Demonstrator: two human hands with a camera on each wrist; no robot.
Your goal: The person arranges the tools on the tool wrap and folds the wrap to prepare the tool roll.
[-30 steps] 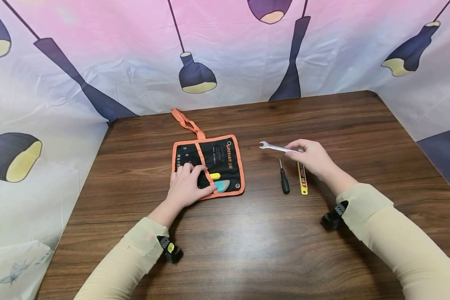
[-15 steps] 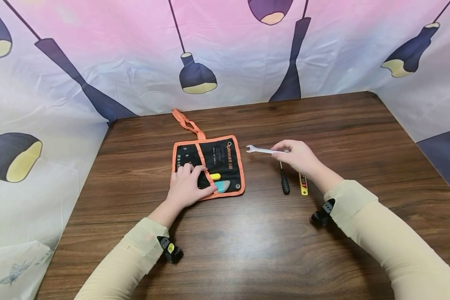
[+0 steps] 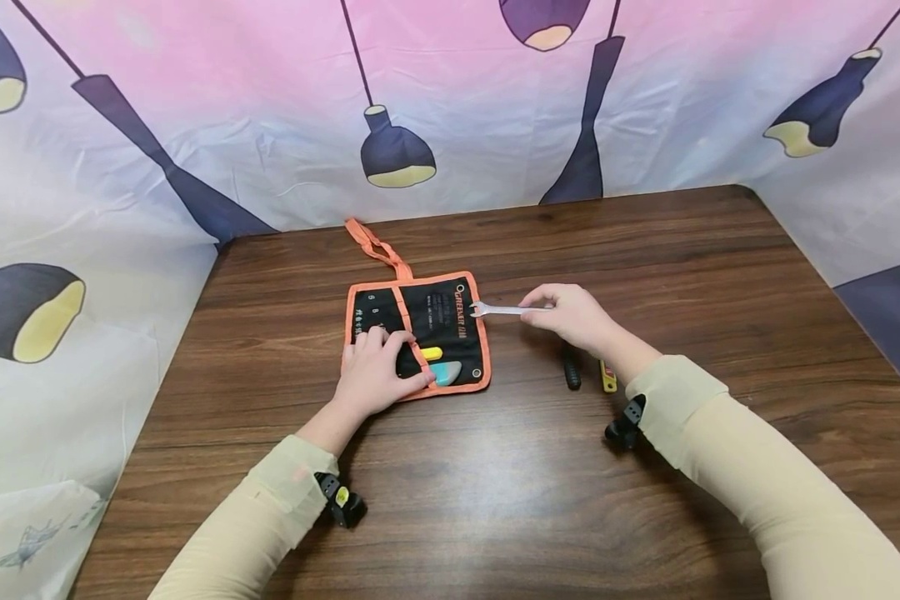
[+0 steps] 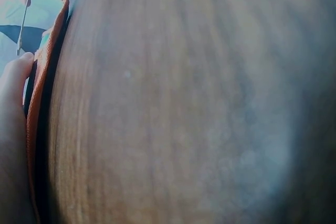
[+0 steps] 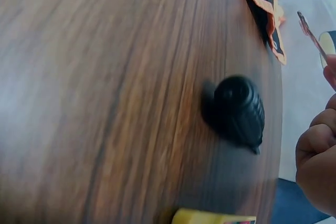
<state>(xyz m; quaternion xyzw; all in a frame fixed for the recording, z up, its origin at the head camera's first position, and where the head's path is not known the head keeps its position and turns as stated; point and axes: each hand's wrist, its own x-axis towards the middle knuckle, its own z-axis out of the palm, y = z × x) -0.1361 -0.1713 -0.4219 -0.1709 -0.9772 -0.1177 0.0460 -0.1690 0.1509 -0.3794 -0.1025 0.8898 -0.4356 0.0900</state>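
A black tool pouch with orange trim lies flat on the table. My left hand rests on it, thumb and index fingertip touching the orange pocket rim. From that pocket stick out a yellow end and a teal-and-grey end. Between thumb and fingers, my right hand pinches a silver open-end wrench. The wrench's forked head points left, over the pouch's right edge. In the right wrist view the wrench is held above the table.
Below the right hand lies a screwdriver, its black handle showing. Beside it is a yellow flat tool, mostly hidden by the right hand and forearm. An orange strap extends behind the pouch. Printed fabric hangs beyond the table.
My right hand has carried the wrench left, from above the loose tools to the pouch's right edge. It now covers more of the screwdriver. The left hand stays in place.
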